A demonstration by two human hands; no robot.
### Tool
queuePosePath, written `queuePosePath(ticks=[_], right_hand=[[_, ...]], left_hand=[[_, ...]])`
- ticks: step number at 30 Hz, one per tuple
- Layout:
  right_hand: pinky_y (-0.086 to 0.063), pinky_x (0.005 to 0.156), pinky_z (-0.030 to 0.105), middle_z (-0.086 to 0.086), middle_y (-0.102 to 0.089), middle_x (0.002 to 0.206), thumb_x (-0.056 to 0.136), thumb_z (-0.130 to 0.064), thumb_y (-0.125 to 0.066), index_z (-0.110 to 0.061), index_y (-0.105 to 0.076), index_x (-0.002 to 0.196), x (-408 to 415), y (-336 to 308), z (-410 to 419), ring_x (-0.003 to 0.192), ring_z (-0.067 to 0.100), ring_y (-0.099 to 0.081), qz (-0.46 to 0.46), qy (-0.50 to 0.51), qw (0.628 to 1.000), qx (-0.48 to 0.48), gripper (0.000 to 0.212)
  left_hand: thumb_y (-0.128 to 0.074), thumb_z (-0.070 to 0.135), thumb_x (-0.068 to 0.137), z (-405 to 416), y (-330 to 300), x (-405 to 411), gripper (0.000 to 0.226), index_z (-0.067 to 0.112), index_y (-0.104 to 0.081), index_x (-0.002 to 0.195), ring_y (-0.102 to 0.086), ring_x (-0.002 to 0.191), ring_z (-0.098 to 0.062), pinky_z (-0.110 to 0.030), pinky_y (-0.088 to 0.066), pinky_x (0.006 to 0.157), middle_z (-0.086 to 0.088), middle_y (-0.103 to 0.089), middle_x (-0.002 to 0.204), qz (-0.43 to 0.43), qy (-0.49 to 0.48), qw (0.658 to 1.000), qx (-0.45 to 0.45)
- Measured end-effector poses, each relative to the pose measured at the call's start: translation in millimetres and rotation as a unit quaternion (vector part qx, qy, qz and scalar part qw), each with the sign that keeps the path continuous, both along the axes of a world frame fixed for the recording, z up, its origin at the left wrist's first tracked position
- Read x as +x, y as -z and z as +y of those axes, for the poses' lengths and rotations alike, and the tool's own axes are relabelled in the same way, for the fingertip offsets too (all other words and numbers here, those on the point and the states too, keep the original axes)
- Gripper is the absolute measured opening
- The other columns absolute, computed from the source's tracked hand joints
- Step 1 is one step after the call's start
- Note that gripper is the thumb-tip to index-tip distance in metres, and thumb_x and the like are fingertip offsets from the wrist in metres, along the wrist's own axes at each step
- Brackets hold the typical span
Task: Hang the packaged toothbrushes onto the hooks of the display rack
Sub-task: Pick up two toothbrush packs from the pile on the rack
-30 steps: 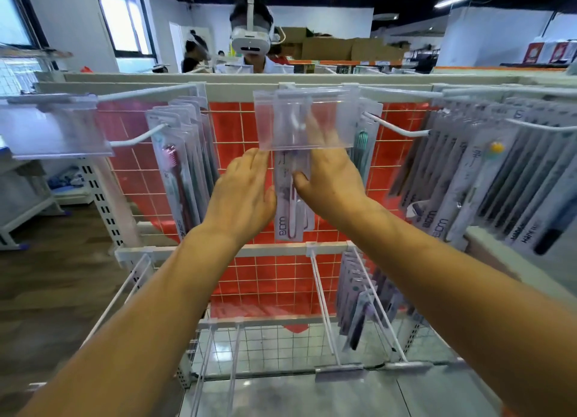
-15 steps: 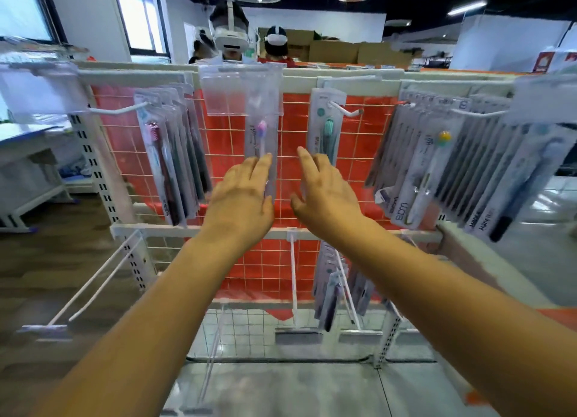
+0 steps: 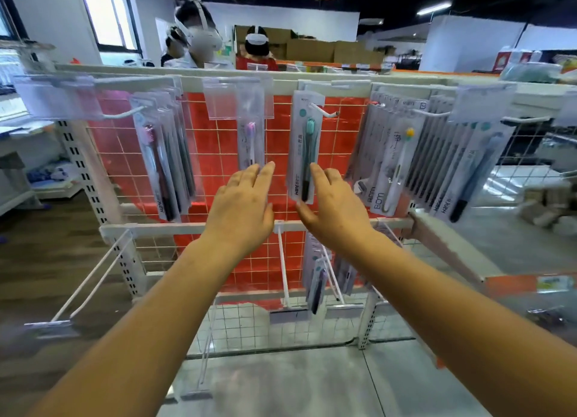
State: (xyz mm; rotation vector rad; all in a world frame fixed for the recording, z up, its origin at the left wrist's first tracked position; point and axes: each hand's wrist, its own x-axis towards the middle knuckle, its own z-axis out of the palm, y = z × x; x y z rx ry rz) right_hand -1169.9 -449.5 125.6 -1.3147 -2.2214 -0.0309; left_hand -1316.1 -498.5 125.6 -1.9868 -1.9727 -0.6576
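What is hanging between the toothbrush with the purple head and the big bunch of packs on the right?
In the head view, one teal-headed toothbrush pack hangs between the purple-headed pack and the right-hand bunch.

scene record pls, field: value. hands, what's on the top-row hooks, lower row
left hand: open, fingers straight, holds nothing
right hand: open, holds nothing, by the green-brush pack's lower end
purple-brush pack: hangs on a top hook, behind a clear tag holder
green-brush pack: hangs on the next hook to the right
side bundles: left bundle, right bundle
lower row: a few packs on one hook
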Motion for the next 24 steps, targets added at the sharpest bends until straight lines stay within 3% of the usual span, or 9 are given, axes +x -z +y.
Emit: queuePosePath(ticks=[9, 16, 24], right_hand=[[-0.041, 0.099, 0.036, 0.008, -0.034, 0.143, 0.093, -0.036, -0.050, -0.015, -0.014, 0.148, 20.4, 16.8, -39.5, 0.125, 0.024, -0.041, -0.004, 0.038, 0.999, -0.033, 0.069], [-0.045, 0.097, 0.042, 0.006, -0.039, 0.139, 0.092, -0.042, -0.049, -0.016, -0.019, 0.147, 43.3, 33.2, -63.1, 0.121, 0.023, -0.045, 0.023, 0.074, 0.997, -0.024, 0.067], [-0.042, 0.095, 0.034, 0.005, -0.036, 0.140, 0.094, -0.040, -0.046, -0.017, -0.015, 0.147, 76.7, 23.2, -78.7, 0.121, 0.021, -0.043, 0.026, 0.100, 0.995, -0.011, 0.066]], left_hand=[[-0.048, 0.023, 0.093, -29.0, 14.8, 3.6, 0.065, 0.016, -0.014, 0.149, -0.025, 0.139, -0.023, -0.041, -0.027, 0.114, -0.008, -0.026, 0.152, -0.014, 0.039, 0.999, -0.028], [-0.047, 0.024, 0.094, -50.1, 26.4, 23.8, 0.066, 0.017, -0.012, 0.149, -0.023, 0.140, -0.023, -0.039, -0.026, 0.114, -0.007, -0.023, 0.154, 0.010, 0.072, 0.996, -0.050], [-0.045, 0.026, 0.094, -46.9, 17.3, 49.4, 0.064, 0.018, -0.014, 0.149, -0.022, 0.141, -0.023, -0.038, -0.023, 0.114, -0.007, -0.023, 0.154, 0.027, 0.093, 0.995, -0.026]])
